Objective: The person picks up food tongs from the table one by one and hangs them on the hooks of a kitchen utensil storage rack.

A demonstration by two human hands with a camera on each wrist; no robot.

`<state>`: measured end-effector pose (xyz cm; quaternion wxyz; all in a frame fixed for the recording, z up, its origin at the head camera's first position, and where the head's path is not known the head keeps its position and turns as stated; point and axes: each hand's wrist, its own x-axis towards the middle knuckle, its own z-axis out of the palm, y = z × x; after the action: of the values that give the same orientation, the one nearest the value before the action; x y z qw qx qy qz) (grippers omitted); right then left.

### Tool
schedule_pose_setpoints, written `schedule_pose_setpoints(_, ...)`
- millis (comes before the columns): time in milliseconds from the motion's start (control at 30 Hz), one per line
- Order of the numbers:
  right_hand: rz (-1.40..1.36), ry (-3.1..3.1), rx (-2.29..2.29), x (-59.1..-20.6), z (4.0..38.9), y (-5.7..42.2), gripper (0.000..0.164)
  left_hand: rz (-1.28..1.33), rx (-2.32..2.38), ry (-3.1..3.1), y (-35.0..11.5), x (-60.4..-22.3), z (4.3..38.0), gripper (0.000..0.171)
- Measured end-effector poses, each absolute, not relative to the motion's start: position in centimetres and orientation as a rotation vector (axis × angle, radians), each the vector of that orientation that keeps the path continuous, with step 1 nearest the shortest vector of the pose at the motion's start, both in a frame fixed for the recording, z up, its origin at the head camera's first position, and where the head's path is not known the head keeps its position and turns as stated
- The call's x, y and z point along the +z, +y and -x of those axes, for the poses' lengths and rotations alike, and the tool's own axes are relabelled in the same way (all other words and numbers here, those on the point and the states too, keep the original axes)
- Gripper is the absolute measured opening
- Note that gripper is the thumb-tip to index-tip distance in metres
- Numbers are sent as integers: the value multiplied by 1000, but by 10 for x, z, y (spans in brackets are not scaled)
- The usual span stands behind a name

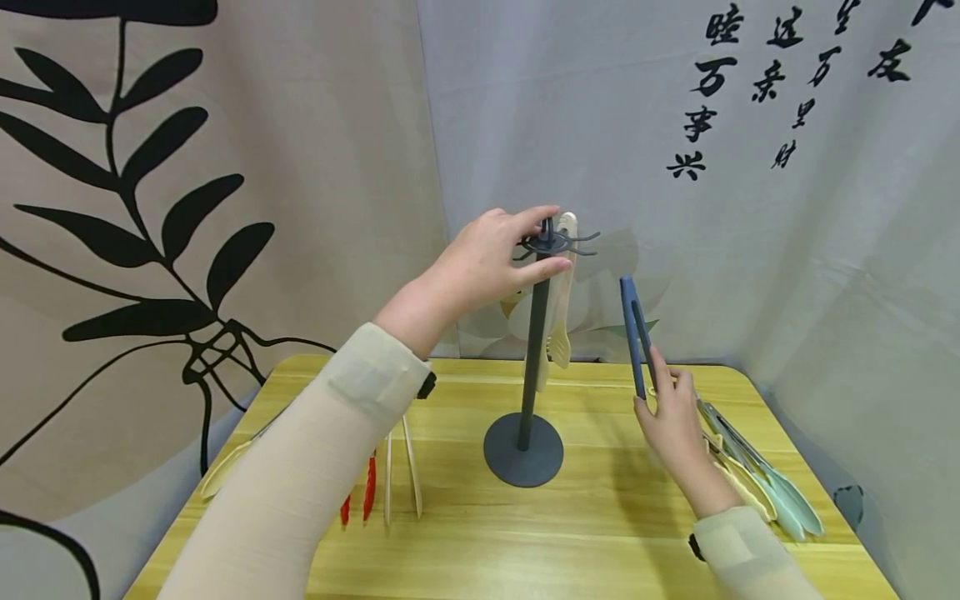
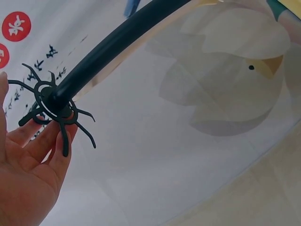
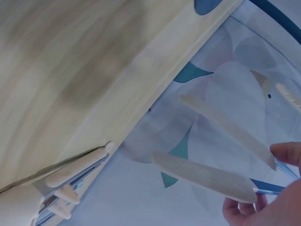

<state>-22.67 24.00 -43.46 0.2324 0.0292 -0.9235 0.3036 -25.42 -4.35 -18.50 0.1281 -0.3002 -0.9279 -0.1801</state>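
A dark grey rack [image 1: 535,350] with a round base and a ring of curved hooks on top stands upright on the table. My left hand [image 1: 487,254] grips its top, thumb and fingers around the hook ring [image 2: 55,106]. From a hook at the back hangs a cream fork-like utensil [image 1: 564,308], and another pale utensil shows behind the pole. To the right of the rack, my right hand [image 1: 671,425] holds tongs by their blue handles [image 1: 632,333], which point upward. The tongs' two cream heads [image 3: 204,176] spread apart in the right wrist view.
Mint-green tongs [image 1: 798,500] and yellow tongs [image 1: 753,492] lie at the table's right. Left of the base are pale sticks [image 1: 412,467] and red pieces [image 1: 370,487]. A yellow utensil [image 1: 222,471] is partly hidden by my left sleeve. A printed curtain [image 1: 337,167] hangs behind the table.
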Motion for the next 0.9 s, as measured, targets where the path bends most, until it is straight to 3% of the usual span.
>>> schedule_pose_setpoints(900, -182, -2205, 1028, -401, 220, 200, 84, 894, -546, -2665, -40, -187, 253, 69)
